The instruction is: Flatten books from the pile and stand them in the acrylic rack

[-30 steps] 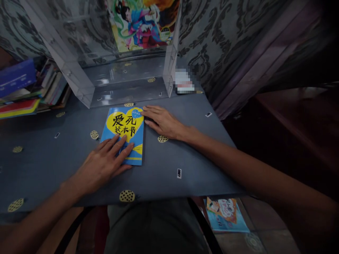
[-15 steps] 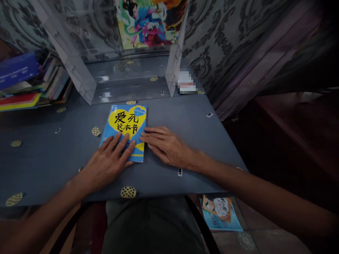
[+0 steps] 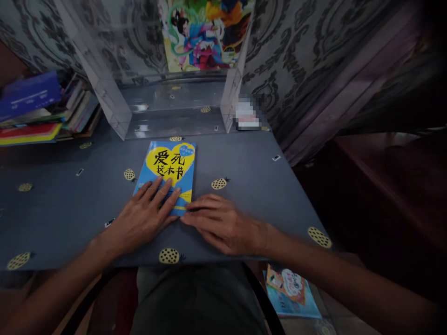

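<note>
Mid-frame, the spread left hand [image 3: 141, 221] needed steady pressure on the book [image 3: 171, 160]; whether the right hand [image 3: 225, 225] pinched was unclear.

The blue-and-yellow paperback [image 3: 168, 168] reads 爱死这本书 in black brush characters on a yellow heart [image 3: 170, 163]. Print on its blue badge [image 3: 187, 150], the blue book [image 3: 292, 298] below and the tablecloth [image 3: 251, 172]'s white labels [image 3: 276, 158] is too small or blurred.
</note>
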A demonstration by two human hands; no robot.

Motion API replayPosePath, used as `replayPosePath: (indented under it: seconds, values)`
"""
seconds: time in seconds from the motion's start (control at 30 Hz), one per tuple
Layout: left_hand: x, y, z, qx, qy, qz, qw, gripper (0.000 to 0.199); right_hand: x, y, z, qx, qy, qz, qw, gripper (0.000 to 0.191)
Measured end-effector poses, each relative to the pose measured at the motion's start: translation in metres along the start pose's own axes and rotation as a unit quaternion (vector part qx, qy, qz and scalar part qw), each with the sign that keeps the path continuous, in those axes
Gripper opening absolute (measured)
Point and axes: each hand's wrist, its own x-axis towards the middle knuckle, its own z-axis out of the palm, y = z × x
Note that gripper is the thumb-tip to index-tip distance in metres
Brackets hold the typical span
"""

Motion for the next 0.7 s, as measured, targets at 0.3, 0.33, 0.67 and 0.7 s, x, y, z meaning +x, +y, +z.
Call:
replayPosePath:
  seconds: [0.3, 0.33, 0.67, 0.7]
  values:
    - [-0.002, -0.004, 0.005, -0.007, 0.058, 0.021, 0.998, 0.057, 0.006, -0.001, -0.003, 0.003, -0.018, -0.008, 1.0, 0.024]
    - [-0.001, -0.006, 0.005, -0.016, 0.06, 0.021, 0.998, 0.056, 0.007, -0.001, -0.003, 0.009, -0.01, -0.003, 1.0, 0.024]
    - [0.0, -0.011, 0.003, -0.097, 0.03, -0.014, 0.995, 0.054, 0.025, 0.049, 0.0, -0.018, 0.079, 0.131, 0.988, 0.031]
    - [0.001, -0.012, 0.001, -0.117, 0.026, -0.018, 0.993, 0.053, 0.027, 0.055, 0.0, -0.017, 0.082, 0.155, 0.984, 0.031]
